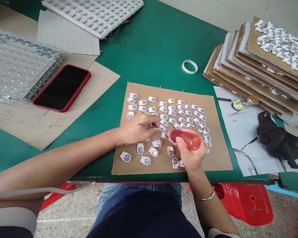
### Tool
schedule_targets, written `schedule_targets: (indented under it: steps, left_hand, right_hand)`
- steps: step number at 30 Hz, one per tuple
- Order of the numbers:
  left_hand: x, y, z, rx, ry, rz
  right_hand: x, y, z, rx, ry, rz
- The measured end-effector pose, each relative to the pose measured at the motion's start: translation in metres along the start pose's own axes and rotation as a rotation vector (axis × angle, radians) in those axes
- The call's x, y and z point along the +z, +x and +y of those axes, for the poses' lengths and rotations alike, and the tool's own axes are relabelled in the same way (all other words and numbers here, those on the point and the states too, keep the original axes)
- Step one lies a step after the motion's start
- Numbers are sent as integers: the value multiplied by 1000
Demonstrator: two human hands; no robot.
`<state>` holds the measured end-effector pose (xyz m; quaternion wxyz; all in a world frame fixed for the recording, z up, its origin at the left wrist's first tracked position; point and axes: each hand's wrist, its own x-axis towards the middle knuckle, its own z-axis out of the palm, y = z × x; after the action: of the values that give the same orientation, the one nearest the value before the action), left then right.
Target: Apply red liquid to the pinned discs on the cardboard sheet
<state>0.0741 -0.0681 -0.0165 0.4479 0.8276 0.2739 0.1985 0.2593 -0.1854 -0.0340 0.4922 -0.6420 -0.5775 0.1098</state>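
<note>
My left hand (136,129) is closed on thin metal tweezers (146,125), their tips by a small white piece with a round metallic centre (163,128). In my right hand (193,156) is a translucent red squeeze bottle (187,138), tilted with its narrow end toward that same piece. Whether the nozzle touches the piece I cannot tell. Several more such white pieces lie in loose rows on a brown cardboard sheet (220,158) under both hands. Part of the rows is hidden behind my hands.
A red-cased phone (62,87) and clear plastic trays (17,66) sit at left. A white foam tray (96,15) lies behind. Near the back right are a tape roll (189,66), stacked cardboard sheets (240,62), a small glass bottle (245,102) and black cloth (275,138).
</note>
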Motion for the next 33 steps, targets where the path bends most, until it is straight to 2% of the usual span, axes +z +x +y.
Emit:
schedule_targets:
  steps: [5, 7, 10, 13, 16, 18, 20, 23, 26, 29, 33]
  left_hand:
    - [0, 1, 0, -7, 0, -2]
    - [0, 0, -1, 5, 6, 11]
    - [0, -1, -2, 10, -4, 26]
    - [-2, 2, 3, -43, -60, 86]
    - [-6, 13, 15, -104, -73, 202]
    - [-7, 22, 23, -98, -29, 211]
    - [-7, 28, 27, -52, 37, 174]
    - [-2, 29, 24, -4, 98, 149]
    - [4, 19, 14, -44, 96, 199]
    - [6, 10, 7, -65, 120, 173]
    - [7, 7, 4, 15, 189, 168]
  right_hand:
    - [3, -1, -3, -17, 3, 17]
    - [4, -1, -3, 54, 92, 45]
    - [-4, 10, -3, 222, 374, 125]
    - [-23, 41, -3, 292, 552, 161]
    - [-42, 82, -2, 267, 583, 106]
    - [-45, 106, -1, 238, 609, 105]
    - [-39, 120, 1, 240, 642, 131]
    - [-19, 121, 5, 285, 643, 126]
    - [-5, 110, 9, 295, 610, 86]
    - [-2, 103, 11, 278, 628, 97]
    - [-5, 101, 12, 237, 572, 66]
